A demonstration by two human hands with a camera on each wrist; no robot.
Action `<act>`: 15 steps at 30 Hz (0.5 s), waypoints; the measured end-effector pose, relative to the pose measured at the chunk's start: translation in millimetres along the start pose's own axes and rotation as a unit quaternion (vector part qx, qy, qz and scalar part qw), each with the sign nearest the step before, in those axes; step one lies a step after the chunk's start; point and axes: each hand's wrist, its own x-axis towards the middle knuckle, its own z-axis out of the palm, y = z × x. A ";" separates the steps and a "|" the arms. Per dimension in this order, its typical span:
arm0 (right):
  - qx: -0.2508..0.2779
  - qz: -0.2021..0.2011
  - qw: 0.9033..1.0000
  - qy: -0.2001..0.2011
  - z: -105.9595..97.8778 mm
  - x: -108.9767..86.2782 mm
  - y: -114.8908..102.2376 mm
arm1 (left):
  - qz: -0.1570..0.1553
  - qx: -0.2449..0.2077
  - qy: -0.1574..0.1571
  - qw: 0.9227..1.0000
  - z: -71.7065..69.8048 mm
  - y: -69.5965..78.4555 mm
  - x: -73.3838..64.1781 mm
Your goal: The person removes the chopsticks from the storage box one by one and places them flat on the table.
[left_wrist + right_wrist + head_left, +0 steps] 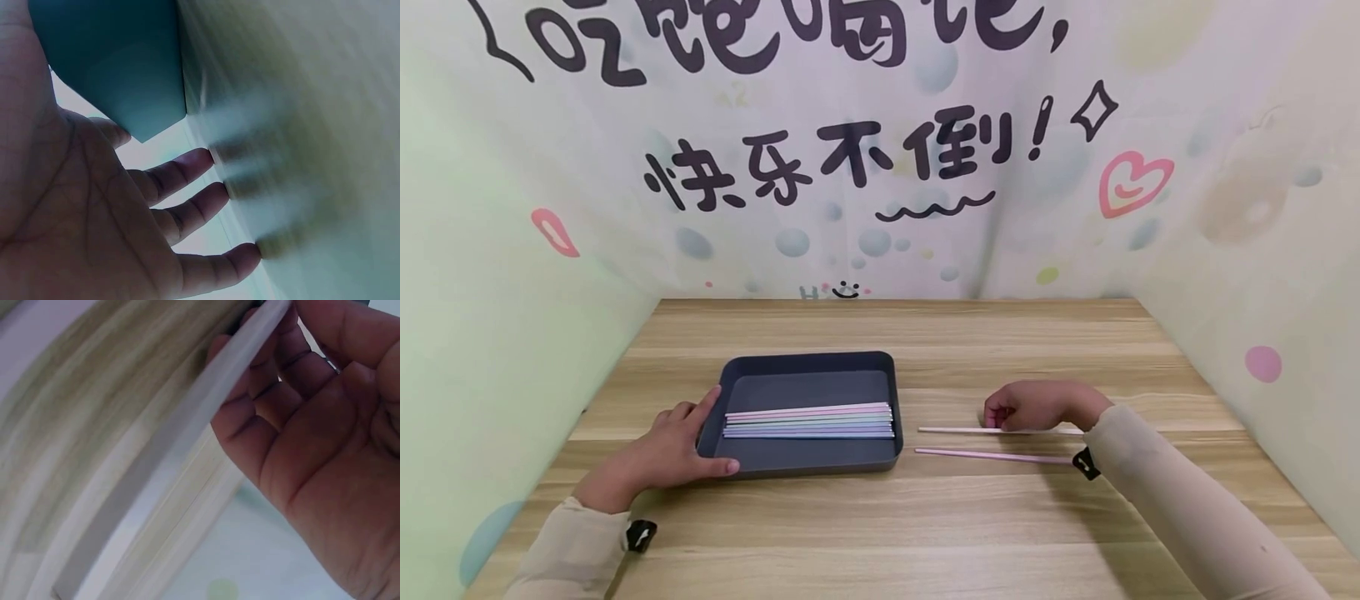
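Observation:
My left hand (666, 446) rests against the left end of a dark grey tray (812, 386), its fingers fairly straight, with thumb and index finger at the rim. In the left wrist view the other fingertips reach down to the tabletop beside the tray wall (119, 69). Several pastel chopsticks (808, 421) lie side by side in the tray. To the right of the tray, my right hand (1037, 406) pinches a white chopstick (169, 434) between thumb and curled fingers, low over the table. A pink chopstick (985, 454) lies in front of it, its right end hidden behind the wrist.
The wooden table (850, 533) runs back to a printed cloth (820, 200) with dark lettering. Pale side walls stand at left and right. A small black device (1086, 462) sits at the right wrist, another (640, 535) at the left.

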 end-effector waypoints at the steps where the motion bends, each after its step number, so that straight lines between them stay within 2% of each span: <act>1: -0.002 0.001 1.000 -0.001 0.3 0.4 -0.2 | -0.001 0.000 -0.001 1.000 -0.2 -0.1 -0.1; 15: -0.011 0.003 1.000 0.011 2.2 1.0 -2.0 | -0.002 0.001 0.000 1.000 2.5 -2.8 1.3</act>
